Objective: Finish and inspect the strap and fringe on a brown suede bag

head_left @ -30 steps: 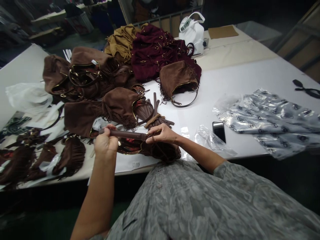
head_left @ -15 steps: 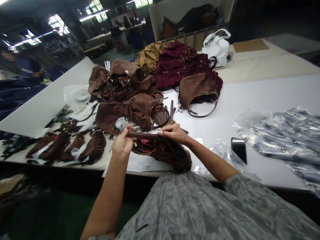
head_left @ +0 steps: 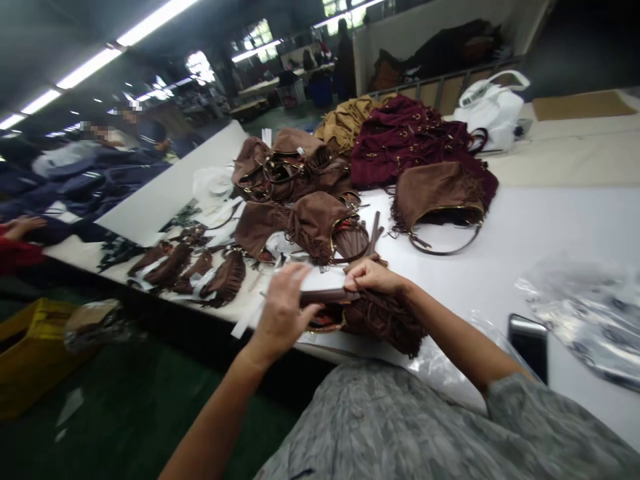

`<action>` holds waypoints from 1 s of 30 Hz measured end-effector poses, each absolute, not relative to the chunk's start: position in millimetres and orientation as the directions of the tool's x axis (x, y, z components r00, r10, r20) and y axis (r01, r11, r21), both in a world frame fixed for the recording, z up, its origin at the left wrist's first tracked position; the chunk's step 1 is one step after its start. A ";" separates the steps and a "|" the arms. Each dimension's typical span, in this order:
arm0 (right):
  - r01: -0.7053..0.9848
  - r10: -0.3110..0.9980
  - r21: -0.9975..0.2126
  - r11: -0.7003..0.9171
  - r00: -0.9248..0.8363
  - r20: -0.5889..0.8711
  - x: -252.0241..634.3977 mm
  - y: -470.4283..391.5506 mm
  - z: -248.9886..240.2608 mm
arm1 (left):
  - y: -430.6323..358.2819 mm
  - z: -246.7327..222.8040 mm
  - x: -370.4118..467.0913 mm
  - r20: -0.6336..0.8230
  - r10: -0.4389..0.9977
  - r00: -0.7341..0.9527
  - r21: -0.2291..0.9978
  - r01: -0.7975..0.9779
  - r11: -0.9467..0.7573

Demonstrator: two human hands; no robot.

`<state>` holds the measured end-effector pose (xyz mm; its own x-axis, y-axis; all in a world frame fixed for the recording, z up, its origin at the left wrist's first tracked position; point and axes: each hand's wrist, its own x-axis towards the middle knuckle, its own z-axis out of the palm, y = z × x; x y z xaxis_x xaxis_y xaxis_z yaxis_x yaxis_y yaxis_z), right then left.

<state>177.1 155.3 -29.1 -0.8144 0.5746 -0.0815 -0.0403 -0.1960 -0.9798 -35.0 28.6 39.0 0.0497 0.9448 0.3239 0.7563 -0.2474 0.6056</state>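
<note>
Strap (head_left: pixel 324 295), brown and smooth, is pinched near one end in your right hand (head_left: pixel 373 277); your left hand (head_left: pixel 280 310) blurs at the other, its hold impossible to tell. Just beneath, the fringed bag (head_left: pixel 387 323) lies at your edge of the table (head_left: pixel 545 227). Beyond sit other brown bags (head_left: pixel 316 220), then a maroon heap (head_left: pixel 400 143).

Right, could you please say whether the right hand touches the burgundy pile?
No, the right hand is at the brown strap; the burgundy pile lies farther back.
</note>
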 end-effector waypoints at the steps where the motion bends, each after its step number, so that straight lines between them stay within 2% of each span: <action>1: 0.002 0.510 -0.984 -0.180 -0.855 -0.095 173.2 146.5 -26.5 | 20.4 44.2 -21.0 0.273 0.933 0.233 0.546 0.761 -0.350; 2: 0.042 0.450 -0.987 -0.155 -0.886 -0.109 170.2 136.7 -25.1 | 12.6 46.9 -8.0 0.209 0.904 0.373 0.510 0.747 -0.426; 4: 0.082 0.322 -0.989 -0.121 -0.940 -0.117 167.5 116.3 -27.5 | -1.6 42.6 11.7 0.120 0.877 0.466 0.479 0.746 -0.462; 7: 0.076 0.175 -0.986 -0.148 -0.979 -0.101 171.2 87.0 -39.3 | -21.6 14.5 22.7 0.073 0.919 0.388 0.575 0.737 -0.356; 10: 0.036 0.113 -0.971 -0.236 -0.991 -0.064 180.1 63.7 -47.6 | -42.4 -21.3 21.2 0.038 0.954 0.297 0.753 0.619 -0.223; 12: 0.018 0.136 -0.962 -0.273 -0.989 -0.057 187.1 56.8 -49.2 | -55.6 -38.3 18.7 -0.089 0.963 0.256 0.926 0.377 -0.015; 13: 0.019 0.165 -0.962 -0.271 -0.984 -0.066 190.8 56.4 -49.5 | -61.8 -43.0 17.2 -0.171 0.950 0.261 0.972 0.203 0.119; 15: 0.046 0.231 -0.972 -0.228 -0.968 -0.100 198.3 60.2 -50.5 | -72.5 -43.6 12.5 -0.289 0.901 0.322 0.935 -0.105 0.337; 16: 0.065 0.260 -0.977 -0.205 -0.958 -0.118 202.1 63.3 -51.4 | -76.2 -40.3 8.9 -0.307 0.881 0.360 0.904 -0.178 0.388; 18: 0.082 0.287 -0.976 -0.199 -0.948 -0.138 209.0 69.6 -54.3 | -77.9 -30.2 0.2 -0.321 0.843 0.431 0.903 -0.129 0.410; 19: 0.073 0.295 -0.973 -0.221 -0.946 -0.138 211.7 72.4 -56.0 | -75.9 -25.2 -3.9 -0.362 0.823 0.438 0.913 -0.013 0.409; 22: -0.001 0.315 -0.970 -0.245 -0.946 -0.079 215.2 78.8 -61.3 | -62.5 -16.6 -8.2 -0.420 0.857 0.298 0.904 0.218 0.367; 26: -0.068 0.329 -0.965 -0.254 -0.944 -0.020 210.4 84.1 -68.2 | -42.4 -15.3 6.9 -0.303 0.953 -0.013 0.902 0.319 0.291; 28: -0.075 0.337 -0.950 -0.304 -0.941 -0.033 206.1 86.2 -74.6 | -32.0 -15.5 14.9 -0.227 0.970 -0.086 0.914 0.324 0.243; 30: -0.070 0.345 -0.925 -0.374 -0.936 -0.069 202.4 88.2 -83.1 | -21.7 -16.3 18.3 -0.233 0.969 -0.080 0.927 0.284 0.246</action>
<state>202.4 88.2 -83.1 -0.9362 0.3446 -0.0690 -0.0697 -0.3745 -0.9246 18.3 -21.7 -16.3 -0.0801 0.9693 -0.2325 0.2838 0.2458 0.9268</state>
